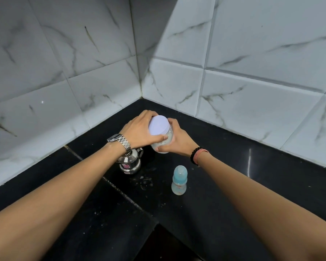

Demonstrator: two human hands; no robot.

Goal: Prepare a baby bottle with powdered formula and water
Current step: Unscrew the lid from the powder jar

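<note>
Both hands hold a clear plastic jar (166,142) with white powder inside, lifted above the black counter near the corner. My left hand (139,130) grips its pale lilac lid (158,126) from the left. My right hand (177,139) wraps around the jar's body from the right. A small baby bottle (179,180) with a blue cap stands upright on the counter, nearer to me and below my right wrist. A small steel kettle (130,163) sits under my left wrist, partly hidden by it.
The black stone counter (233,166) meets white marble-patterned wall tiles (83,81) in a corner just behind the jar. White powder specks lie on the counter between kettle and bottle. The counter's front edge drops off at the bottom centre.
</note>
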